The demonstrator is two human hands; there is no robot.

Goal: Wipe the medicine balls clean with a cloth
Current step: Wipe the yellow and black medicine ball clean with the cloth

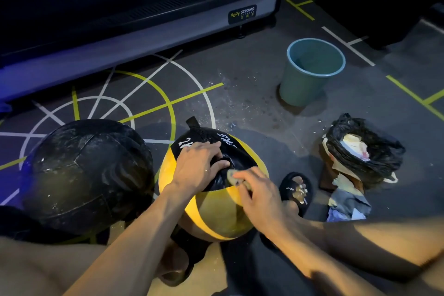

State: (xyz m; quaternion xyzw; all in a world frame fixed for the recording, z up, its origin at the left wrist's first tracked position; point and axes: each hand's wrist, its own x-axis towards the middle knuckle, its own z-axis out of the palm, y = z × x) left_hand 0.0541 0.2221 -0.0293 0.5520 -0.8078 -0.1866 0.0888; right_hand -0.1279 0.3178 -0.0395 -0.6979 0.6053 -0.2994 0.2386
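Fingers [211, 145] of my left hand [195, 163] lie spread and nearly straight across the black top panel of the yellow-and-black medicine ball [216, 209], the thumb reaching into a dark crease, so that hand presses on the ball and grips nothing. My right hand [260, 196] sits just right of it with its fingers curled around a small pale cloth [231, 175], which touches the ball where the black panel meets a yellow stripe. That ball stands on the floor near me, between my knees, a short black loop sticking up at its far edge and white weight lettering showing beside my left fingers.

Just left of it, close enough that I cannot tell whether they touch, I see a larger black medicine ball [86, 173] flecked with pale specks. Beyond both, the dark floor [240, 60] carries white and yellow-green lines and arcs, with light scattered spots between the balls and a pale green bucket [310, 72] standing upright far right. Near right, a black plastic bag [367, 149] lies open with crumpled paper inside, and more scraps lie just near of it. A black sandal [294, 191] on a foot shows right of my right hand. A long machine base [153, 17] labelled BODY STRONG runs along the far left.
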